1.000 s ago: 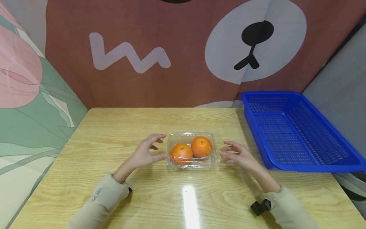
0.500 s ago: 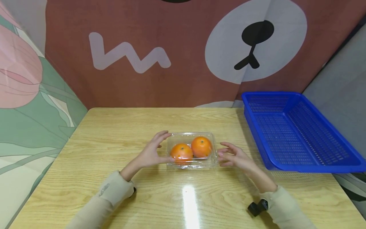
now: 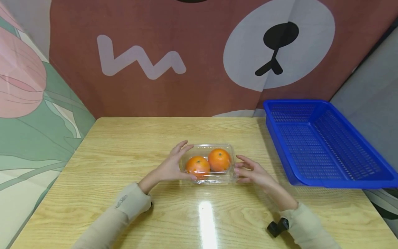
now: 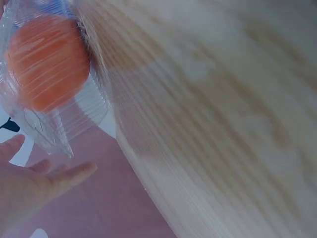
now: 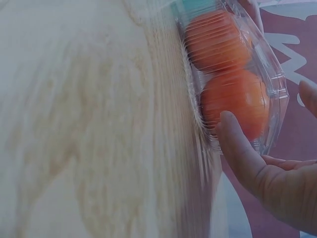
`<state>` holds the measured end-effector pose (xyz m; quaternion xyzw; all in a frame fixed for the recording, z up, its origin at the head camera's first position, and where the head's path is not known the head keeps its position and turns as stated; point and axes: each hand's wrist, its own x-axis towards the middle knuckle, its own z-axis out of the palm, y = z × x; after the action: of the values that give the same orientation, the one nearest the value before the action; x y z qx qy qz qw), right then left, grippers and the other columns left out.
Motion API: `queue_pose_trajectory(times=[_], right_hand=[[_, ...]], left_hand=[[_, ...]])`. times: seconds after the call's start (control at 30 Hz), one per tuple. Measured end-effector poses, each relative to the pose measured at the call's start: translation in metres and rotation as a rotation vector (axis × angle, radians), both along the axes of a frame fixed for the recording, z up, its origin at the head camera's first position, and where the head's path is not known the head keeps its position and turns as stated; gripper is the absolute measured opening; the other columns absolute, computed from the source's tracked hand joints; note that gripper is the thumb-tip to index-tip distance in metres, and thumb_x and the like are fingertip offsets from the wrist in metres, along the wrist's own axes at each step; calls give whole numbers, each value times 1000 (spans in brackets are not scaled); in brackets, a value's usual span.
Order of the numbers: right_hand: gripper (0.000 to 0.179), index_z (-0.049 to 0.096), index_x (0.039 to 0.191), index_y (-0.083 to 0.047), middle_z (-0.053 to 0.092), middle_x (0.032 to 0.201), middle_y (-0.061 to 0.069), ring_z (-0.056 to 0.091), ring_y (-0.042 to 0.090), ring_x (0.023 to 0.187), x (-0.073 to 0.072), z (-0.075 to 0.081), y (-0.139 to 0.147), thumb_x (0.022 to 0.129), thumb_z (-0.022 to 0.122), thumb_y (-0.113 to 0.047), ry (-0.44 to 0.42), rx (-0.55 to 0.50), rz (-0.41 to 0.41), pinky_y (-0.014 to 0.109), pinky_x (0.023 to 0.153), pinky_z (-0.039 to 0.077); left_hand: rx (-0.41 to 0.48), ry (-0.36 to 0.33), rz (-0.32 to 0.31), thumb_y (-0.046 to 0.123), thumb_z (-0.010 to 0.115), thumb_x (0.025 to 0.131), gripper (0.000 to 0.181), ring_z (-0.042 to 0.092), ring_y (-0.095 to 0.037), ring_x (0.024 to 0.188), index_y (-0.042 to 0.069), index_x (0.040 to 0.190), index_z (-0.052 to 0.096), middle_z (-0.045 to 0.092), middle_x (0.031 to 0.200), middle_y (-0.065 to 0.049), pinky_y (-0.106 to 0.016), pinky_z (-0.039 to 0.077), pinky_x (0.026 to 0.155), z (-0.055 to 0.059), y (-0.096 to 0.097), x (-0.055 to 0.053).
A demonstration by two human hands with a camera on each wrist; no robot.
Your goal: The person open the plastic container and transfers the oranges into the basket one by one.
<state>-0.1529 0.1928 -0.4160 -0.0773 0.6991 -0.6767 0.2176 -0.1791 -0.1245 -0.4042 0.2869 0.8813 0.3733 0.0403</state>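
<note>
Left hand [image 3: 171, 167]: fingers spread, unclenched, bracketing the left end of the clear container [image 3: 214, 180]; thumb along its near edge, fingertips by its far edge. Firm contact: cannot tell.
Right hand [image 3: 256, 174]: fingers loosely extended at the container's right end, grasping nothing; touch cannot be told.
Clear container: between both sets of fingers, on the wooden table [image 3: 174, 221].
Orange fruits, two, inside: one nearer the left fingers [image 3: 197, 166], one nearer the right [image 3: 219, 159].
Blue basket [image 3: 342, 183]: right of the right fingers, apart.
Step in hand, as judged: positioning for a two-handed hold. Next move likely calls for: even, gentle closing from both ends, sparing the thin walls.
</note>
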Motion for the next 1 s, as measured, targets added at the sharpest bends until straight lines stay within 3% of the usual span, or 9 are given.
queue_pose_trajectory(times=[0.33,0.7,1.0], right_hand=[[81,10,144,7,25,136,37,49,35,111,2,-3,-3,86,64,-11,19,2,14,43,86,52],[94,7,145,4,24,138,37,43,45,118,3,-6,-4,78,72,-6,64,71,52,35,87,52],[102,6,147,-3,25,138,37,37,49,120,3,-6,-6,73,75,-4,100,158,62,42,90,50]], left_hand=[[-155,-4,32,58,80,55,113,21,-39,133,20,146,24,8,152,-12,-63,37,94,2,9,3],[-220,28,50,58,79,56,111,15,-41,135,18,145,27,4,152,-17,-64,34,97,0,15,7],[-257,42,66,58,78,58,107,18,-46,132,18,144,29,9,150,-23,-66,33,95,2,17,6]])
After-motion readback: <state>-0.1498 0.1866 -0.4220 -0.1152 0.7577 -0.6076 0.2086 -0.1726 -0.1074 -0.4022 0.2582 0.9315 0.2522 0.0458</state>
